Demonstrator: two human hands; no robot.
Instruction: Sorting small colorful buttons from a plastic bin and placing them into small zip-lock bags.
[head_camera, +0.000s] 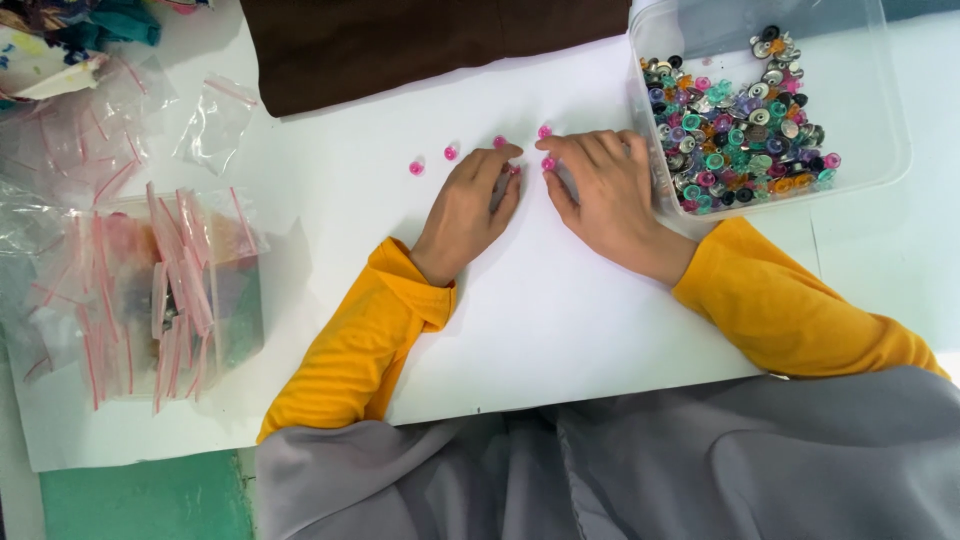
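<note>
Both hands' fingers (505, 152) lie flat, touching pink snap buttons (548, 163) on the table.

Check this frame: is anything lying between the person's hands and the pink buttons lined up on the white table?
Nothing visible. The left hand and right hand rest at the pink buttons, fingertips touching the nearest ones; the bare white table lies around them.
</note>
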